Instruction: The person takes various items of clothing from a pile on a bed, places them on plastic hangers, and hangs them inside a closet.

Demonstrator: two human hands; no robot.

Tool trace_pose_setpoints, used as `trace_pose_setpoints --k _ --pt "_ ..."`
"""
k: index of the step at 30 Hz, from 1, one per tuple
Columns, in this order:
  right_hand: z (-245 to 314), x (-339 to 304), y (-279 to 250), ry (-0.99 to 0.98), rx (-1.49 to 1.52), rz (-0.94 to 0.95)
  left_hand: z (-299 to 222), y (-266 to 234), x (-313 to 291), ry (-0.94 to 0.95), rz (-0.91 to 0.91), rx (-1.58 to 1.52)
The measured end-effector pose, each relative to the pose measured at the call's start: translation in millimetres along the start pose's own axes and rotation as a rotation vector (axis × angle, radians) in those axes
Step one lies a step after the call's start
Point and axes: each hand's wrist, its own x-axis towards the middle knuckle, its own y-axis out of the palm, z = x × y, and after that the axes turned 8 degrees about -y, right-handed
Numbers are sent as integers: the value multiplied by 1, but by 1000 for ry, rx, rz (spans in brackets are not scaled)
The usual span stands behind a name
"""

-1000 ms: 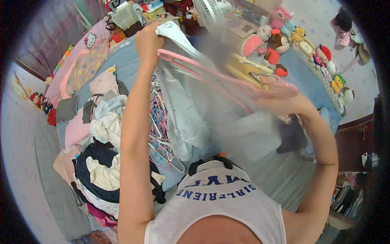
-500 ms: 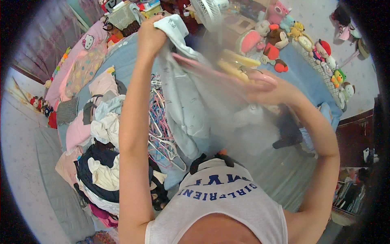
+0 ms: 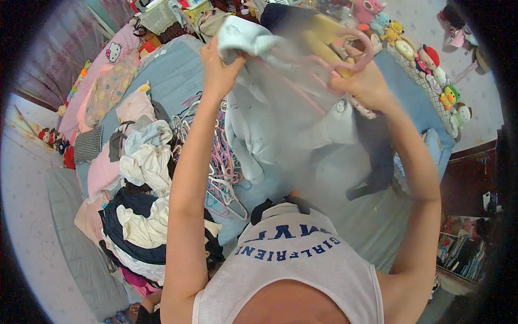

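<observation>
My left hand [image 3: 220,73] is raised, its fingers closed on the upper edge of a pale grey-blue garment [image 3: 245,121] with a small printed pattern, which hangs down below it. To its right, my right hand [image 3: 364,86] grips a pink clothes hanger [image 3: 368,51] just under its looped hook. The hanger's thin bars slant toward the garment's top; a hazy smear over the middle of the view hides how far they go in. A yellow shape [image 3: 321,46] and a dark cloth [image 3: 286,19] show blurred behind the hands.
Many pink, white and blue hangers [image 3: 224,156] lie heaped on the blue bed [image 3: 186,62]. Piled clothes [image 3: 143,167] stand left of my arm. Plush toys [image 3: 429,62] line the right edge, and a dark shelf [image 3: 464,243] is at the lower right.
My left hand has moved right and a little lower with the garment. My right hand has risen, and the hanger's hook now points up. The dark cloth shows at the top.
</observation>
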Motion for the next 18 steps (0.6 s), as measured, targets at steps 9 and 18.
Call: trace_pose_setpoints --k 9,18 --pt "5 -8 -15 190 -7 204 23 4 16 -810 -40 -453" --pt "-49 -25 -24 -228 -34 478 8 -12 59 -958 138 -578"
